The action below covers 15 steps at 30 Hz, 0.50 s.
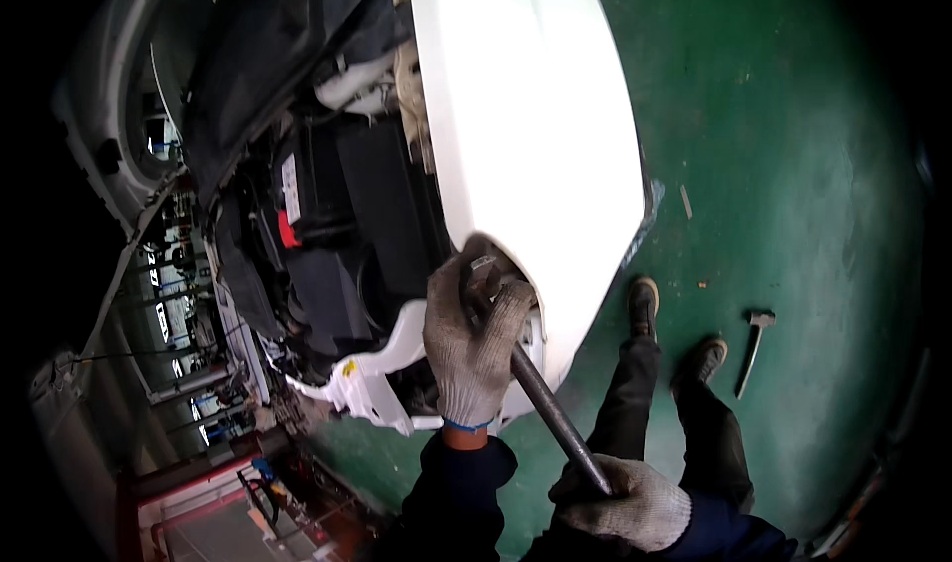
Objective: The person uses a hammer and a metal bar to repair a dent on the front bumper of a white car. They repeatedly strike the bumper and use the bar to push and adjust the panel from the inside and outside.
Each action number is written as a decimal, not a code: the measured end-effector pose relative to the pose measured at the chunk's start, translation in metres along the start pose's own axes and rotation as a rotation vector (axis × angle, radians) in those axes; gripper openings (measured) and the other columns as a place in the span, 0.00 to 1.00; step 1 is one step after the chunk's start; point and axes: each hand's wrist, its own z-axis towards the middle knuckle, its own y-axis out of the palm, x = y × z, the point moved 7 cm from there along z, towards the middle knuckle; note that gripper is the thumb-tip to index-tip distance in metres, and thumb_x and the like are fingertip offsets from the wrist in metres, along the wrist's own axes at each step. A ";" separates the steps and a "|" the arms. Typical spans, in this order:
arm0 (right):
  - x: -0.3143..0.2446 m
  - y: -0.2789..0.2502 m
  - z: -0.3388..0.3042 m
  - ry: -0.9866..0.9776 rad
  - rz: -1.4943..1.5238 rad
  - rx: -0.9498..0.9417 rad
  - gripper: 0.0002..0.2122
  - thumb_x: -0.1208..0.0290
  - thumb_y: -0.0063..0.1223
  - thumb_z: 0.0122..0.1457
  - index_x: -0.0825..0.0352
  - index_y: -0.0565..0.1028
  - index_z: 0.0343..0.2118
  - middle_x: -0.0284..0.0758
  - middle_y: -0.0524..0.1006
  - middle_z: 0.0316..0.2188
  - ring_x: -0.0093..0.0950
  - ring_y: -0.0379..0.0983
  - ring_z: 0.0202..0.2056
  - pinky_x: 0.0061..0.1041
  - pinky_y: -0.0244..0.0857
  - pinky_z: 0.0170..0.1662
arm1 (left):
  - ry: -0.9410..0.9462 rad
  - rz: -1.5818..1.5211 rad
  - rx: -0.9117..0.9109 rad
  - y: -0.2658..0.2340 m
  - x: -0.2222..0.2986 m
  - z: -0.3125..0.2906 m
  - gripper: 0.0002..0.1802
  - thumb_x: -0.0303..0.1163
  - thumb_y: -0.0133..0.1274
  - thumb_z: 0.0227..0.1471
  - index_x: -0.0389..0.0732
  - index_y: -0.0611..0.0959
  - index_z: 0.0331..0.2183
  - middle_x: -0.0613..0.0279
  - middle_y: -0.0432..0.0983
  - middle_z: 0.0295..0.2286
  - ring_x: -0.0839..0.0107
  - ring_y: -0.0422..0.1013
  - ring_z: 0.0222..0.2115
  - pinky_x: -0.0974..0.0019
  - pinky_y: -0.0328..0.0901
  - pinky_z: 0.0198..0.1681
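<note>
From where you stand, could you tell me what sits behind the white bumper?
Behind the white bumper sit a black battery and a white reservoir. The dark bar runs to its edge, but the left hand covers the tip.

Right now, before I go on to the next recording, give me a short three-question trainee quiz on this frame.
1. True or false: both hands grip the same long metal bar.
2. Which tool lies on the green floor to the right of the person's shoes? A) a hammer B) a paint roller C) a tyre
3. Fill in: the left hand holds the bar's upper end against the edge of the white ____.

Key
1. True: the left hand grips near the top and the right hand grips the lower end; both wear knit gloves.
2. A, the hammer.
3. Body panel, beside the open engine bay.
</note>
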 end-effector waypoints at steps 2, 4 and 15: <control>-0.021 0.010 0.002 -0.027 0.029 -0.001 0.18 0.75 0.66 0.58 0.71 0.74 0.50 0.32 0.78 0.33 0.16 0.71 0.23 0.16 0.64 0.24 | 0.018 0.221 0.018 0.001 0.007 0.014 0.32 0.44 0.68 0.53 0.31 0.77 0.50 0.58 0.75 0.36 0.75 0.70 0.35 0.69 0.67 0.37; -0.030 0.008 -0.002 0.066 -0.029 0.038 0.18 0.74 0.66 0.58 0.71 0.74 0.50 0.32 0.78 0.33 0.16 0.71 0.23 0.16 0.66 0.26 | -0.005 -0.022 -0.001 0.008 0.003 0.022 0.30 0.43 0.68 0.53 0.32 0.77 0.48 0.61 0.73 0.32 0.76 0.68 0.33 0.69 0.64 0.34; -0.028 0.012 0.009 -0.124 -0.034 0.010 0.11 0.73 0.60 0.61 0.70 0.75 0.44 0.28 0.74 0.32 0.18 0.68 0.33 0.22 0.64 0.36 | 0.007 -0.088 0.022 0.003 -0.010 0.020 0.35 0.39 0.70 0.50 0.29 0.75 0.52 0.55 0.73 0.39 0.70 0.71 0.36 0.65 0.69 0.42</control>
